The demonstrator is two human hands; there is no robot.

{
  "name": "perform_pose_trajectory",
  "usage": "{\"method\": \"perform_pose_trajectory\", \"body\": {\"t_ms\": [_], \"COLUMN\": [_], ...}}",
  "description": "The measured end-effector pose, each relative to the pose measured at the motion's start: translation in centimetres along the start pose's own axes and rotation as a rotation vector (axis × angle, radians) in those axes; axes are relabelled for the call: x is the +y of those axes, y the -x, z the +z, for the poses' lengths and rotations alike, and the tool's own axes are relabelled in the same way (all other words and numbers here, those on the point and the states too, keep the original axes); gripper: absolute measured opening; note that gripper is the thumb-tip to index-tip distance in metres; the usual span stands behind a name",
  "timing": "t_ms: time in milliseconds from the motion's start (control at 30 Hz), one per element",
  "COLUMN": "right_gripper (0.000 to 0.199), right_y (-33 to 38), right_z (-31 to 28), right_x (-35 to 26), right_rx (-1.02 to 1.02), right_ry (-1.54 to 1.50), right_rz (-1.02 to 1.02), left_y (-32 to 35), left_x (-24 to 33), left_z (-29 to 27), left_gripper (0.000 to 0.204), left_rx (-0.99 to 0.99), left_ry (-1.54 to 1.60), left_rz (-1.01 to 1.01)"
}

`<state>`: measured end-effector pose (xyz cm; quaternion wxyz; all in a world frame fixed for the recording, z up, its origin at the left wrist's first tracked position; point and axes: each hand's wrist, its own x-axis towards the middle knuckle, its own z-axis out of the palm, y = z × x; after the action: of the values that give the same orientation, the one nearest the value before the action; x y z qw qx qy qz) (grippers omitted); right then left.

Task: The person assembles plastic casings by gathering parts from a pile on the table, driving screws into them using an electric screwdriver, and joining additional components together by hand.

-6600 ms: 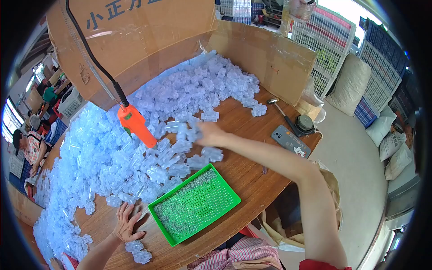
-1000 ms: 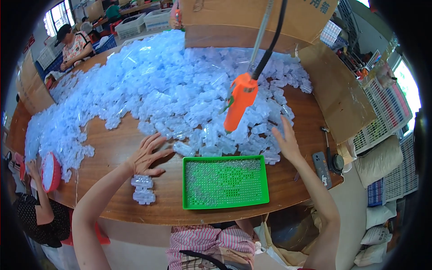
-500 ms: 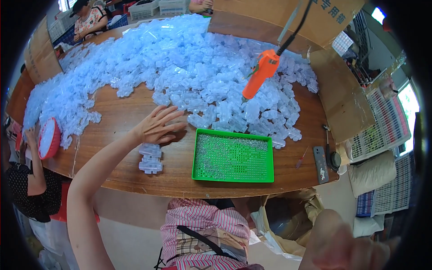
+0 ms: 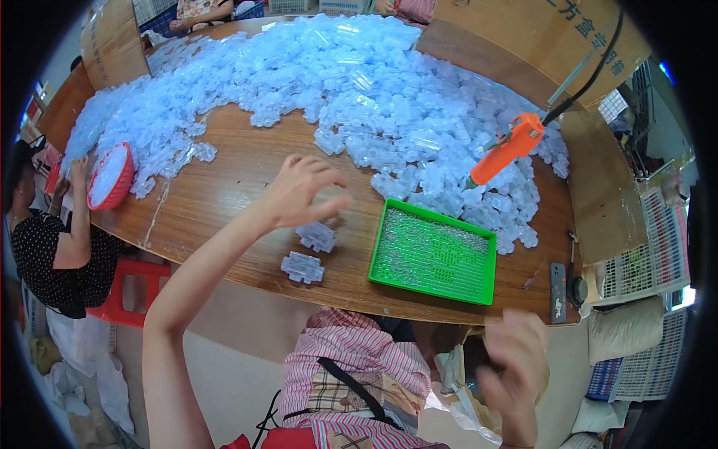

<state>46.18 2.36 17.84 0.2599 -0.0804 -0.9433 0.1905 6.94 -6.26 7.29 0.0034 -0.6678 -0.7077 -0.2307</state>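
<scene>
My left hand [image 4: 308, 191] hovers above the wooden table [image 4: 232, 161] with fingers apart and bent, nothing visible between them. Just below it lies a clear plastic part [image 4: 315, 236], and a second clear plastic part [image 4: 302, 267] rests closer to the table's front edge, apart from the first. My right hand [image 4: 516, 355] is raised in front of that edge, smeared by motion; I see nothing in it. Nearest to it is a green tray [image 4: 432, 294] holding many small metal screws. An orange electric screwdriver [image 4: 508, 152] hangs on its cable over the parts at the right.
A large heap of clear plastic parts [image 4: 329, 82] spreads across the back. Cardboard sheets [image 4: 606, 187] stand at the right. A phone [image 4: 558, 292] lies near the right edge. At the left, a person [image 4: 63, 247] works beside a red basket [image 4: 112, 179].
The view has shifted, moving the table's contents rightward. My left hand has risen from its flat pose, its fingers more bent. The small plastic parts are farther apart. My right hand has moved toward the table.
</scene>
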Motion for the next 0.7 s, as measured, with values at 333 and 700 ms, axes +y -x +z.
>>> {"method": "perform_pose_trajectory", "body": {"t_ms": [333,700], "right_gripper": [0.022,0.063], "right_y": [4.9,-5.9], "right_z": [10.2,6.8], "right_x": [11.2,13.4], "right_rx": [0.027,0.445], "right_ry": [0.375,-0.198], "right_rz": [0.169,0.416], "left_y": [6.9,-2.1], "left_x": [0.8,0.5], "left_z": [1.0,3.4], "left_gripper": [0.045,0.048], "left_rx": [-0.222,0.021], "left_ry": [-0.026,-0.017], "left_rz": [0.056,0.03]}}
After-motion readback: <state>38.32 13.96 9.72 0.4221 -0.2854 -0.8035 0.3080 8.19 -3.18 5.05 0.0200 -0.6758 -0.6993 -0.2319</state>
